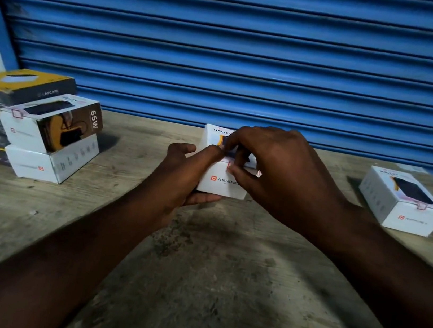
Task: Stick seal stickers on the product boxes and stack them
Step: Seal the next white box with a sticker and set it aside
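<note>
A worn wooden table meets a blue shutter. Above the table, the left hand cups a white box from below, and the right hand pinches its lid edge. A stack sits left of the box, a second box right.

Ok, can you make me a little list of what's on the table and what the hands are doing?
held box: white cardboard product box, held in the middle
left: left hand grips the box from its left and underneath
right: right hand pinches a small pink seal sticker at the box's top front edge
left pile: two stacked white boxes beside black-and-yellow boxes
right side: lone white box, pink sticker on its front edge
surface: worn wooden table
behind: blue metal shutter
</note>
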A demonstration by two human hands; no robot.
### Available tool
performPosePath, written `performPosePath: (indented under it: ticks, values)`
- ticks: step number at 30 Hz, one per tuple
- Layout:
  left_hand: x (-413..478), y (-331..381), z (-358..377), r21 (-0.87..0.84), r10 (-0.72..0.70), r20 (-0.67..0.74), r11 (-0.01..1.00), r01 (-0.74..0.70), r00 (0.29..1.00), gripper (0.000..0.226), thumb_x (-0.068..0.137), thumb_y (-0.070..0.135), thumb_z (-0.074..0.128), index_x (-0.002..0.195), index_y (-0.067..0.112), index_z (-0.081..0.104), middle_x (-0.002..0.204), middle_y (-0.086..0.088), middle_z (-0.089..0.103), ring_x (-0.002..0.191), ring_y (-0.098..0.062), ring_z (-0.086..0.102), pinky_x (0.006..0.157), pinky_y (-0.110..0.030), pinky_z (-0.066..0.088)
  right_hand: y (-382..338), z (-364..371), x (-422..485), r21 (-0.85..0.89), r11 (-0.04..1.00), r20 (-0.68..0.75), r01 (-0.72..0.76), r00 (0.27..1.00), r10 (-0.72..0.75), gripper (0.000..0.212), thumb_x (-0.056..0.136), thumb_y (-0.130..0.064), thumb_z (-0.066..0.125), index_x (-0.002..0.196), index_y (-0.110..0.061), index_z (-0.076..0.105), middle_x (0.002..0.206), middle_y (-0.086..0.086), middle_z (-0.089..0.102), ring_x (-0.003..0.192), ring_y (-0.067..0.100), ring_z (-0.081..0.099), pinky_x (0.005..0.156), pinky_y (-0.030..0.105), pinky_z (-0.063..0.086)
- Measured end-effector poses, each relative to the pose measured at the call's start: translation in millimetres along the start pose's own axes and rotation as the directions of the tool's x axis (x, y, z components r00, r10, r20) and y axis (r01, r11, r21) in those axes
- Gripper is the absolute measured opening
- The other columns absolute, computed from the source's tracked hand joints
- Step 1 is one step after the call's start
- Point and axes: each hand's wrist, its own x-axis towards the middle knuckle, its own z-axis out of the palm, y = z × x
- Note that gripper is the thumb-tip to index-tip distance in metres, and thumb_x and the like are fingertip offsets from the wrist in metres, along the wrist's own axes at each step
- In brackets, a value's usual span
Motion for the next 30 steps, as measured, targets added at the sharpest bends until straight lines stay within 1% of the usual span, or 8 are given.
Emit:
performPosePath:
  ticks: [3, 6, 11, 14, 17, 23, 26, 30]
  values:
    - [1, 0, 0, 0.010, -0.014, -0.001, 1.000, 0.014, 1.000, 0.072, 0.081, 0.047, 0.075, 0.138, 0.014, 0.048, 0.106, -0.012, 0.074, 0.085, -0.019, 0.076, 0.064, -0.033, 0.061, 0, -5, 0, 0.026, 1.000, -0.001, -0.014, 1.000, 0.014, 0.035, 0.086, -0.028, 0.068, 0.118, -0.022, 0.053, 0.087, -0.011, 0.071, 0.083, 0.014, 0.063, 0.076, 0.033, 0.043]
    - [0, 0, 1, 0.010, -0.019, -0.001, 1.000, 0.019, 1.000, 0.066, 0.083, 0.046, 0.072, 0.137, 0.015, 0.050, 0.106, -0.012, 0.074, 0.085, -0.020, 0.076, 0.064, -0.033, 0.060, 3, -6, 1, 0.131, 0.989, 0.013, -0.068, 0.998, 0.067, 0.041, 0.082, -0.026, 0.072, 0.115, -0.025, 0.049, 0.080, -0.015, 0.069, 0.063, -0.004, 0.050, 0.067, 0.027, 0.044]
    - [-2, 3, 1, -0.019, -0.021, 0.016, 1.000, 0.022, 1.000, 0.077, 0.073, 0.050, 0.075, 0.136, 0.015, 0.051, 0.107, -0.013, 0.074, 0.087, -0.022, 0.076, 0.065, -0.033, 0.060, 5, -2, 0, 0.212, 0.969, -0.035, -0.124, 0.990, 0.135, 0.043, 0.075, -0.022, 0.080, 0.106, -0.023, 0.051, 0.077, -0.014, 0.065, 0.067, -0.008, 0.051, 0.063, 0.004, 0.035]
    - [-2, 3, 0, -0.007, -0.016, 0.022, 1.000, 0.016, 1.000, 0.074, 0.077, 0.048, 0.077, 0.138, 0.016, 0.049, 0.107, -0.013, 0.073, 0.088, -0.022, 0.076, 0.066, -0.034, 0.061, 10, -7, 2, 0.170, 0.976, -0.080, -0.137, 0.985, 0.152, 0.047, 0.068, -0.032, 0.085, 0.100, -0.023, 0.052, 0.088, -0.013, 0.057, 0.071, 0.005, 0.043, 0.066, 0.006, 0.032]
    - [-3, 3, 0, 0.003, -0.004, 0.029, 1.000, 0.004, 1.000, 0.075, 0.073, 0.050, 0.076, 0.135, 0.017, 0.051, 0.107, -0.014, 0.073, 0.089, -0.023, 0.076, 0.066, -0.034, 0.061, 14, -6, 3, 0.294, 0.928, -0.024, -0.227, 0.969, 0.245, 0.047, 0.064, -0.033, 0.089, 0.095, -0.023, 0.055, 0.084, -0.012, 0.062, 0.069, 0.001, 0.054, 0.065, 0.015, 0.041]
    - [-2, 3, -2, -0.054, 0.011, 0.055, 0.999, -0.008, 0.998, 0.076, 0.069, 0.047, 0.075, 0.134, 0.016, 0.052, 0.112, -0.017, 0.071, 0.094, -0.027, 0.075, 0.070, -0.036, 0.061, 25, 6, 4, 0.689, 0.582, 0.234, -0.432, 0.893, 0.385, 0.034, 0.069, -0.015, 0.088, 0.093, -0.017, 0.063, 0.090, 0.001, 0.071, 0.070, 0.001, 0.056, 0.067, 0.019, 0.050]
    - [-3, 2, -3, -0.080, 0.006, 0.050, 0.997, -0.002, 0.999, 0.077, 0.068, 0.045, 0.074, 0.135, 0.014, 0.052, 0.115, -0.019, 0.070, 0.095, -0.029, 0.075, 0.069, -0.037, 0.061, 25, 15, 0, 0.644, 0.662, 0.182, -0.383, 0.918, 0.353, 0.031, 0.072, -0.020, 0.086, 0.095, -0.024, 0.066, 0.091, -0.007, 0.068, 0.075, 0.002, 0.054, 0.072, 0.028, 0.052]
    - [-2, 2, 0, -0.094, 0.005, 0.028, 0.996, -0.003, 1.000, 0.083, 0.066, 0.044, 0.076, 0.139, 0.014, 0.048, 0.116, -0.016, 0.070, 0.095, -0.027, 0.075, 0.069, -0.038, 0.061, 20, 26, -5, 0.579, 0.753, 0.062, -0.312, 0.938, 0.341, 0.028, 0.070, -0.027, 0.088, 0.092, -0.034, 0.071, 0.096, -0.008, 0.063, 0.084, 0.005, 0.059, 0.074, 0.020, 0.050]
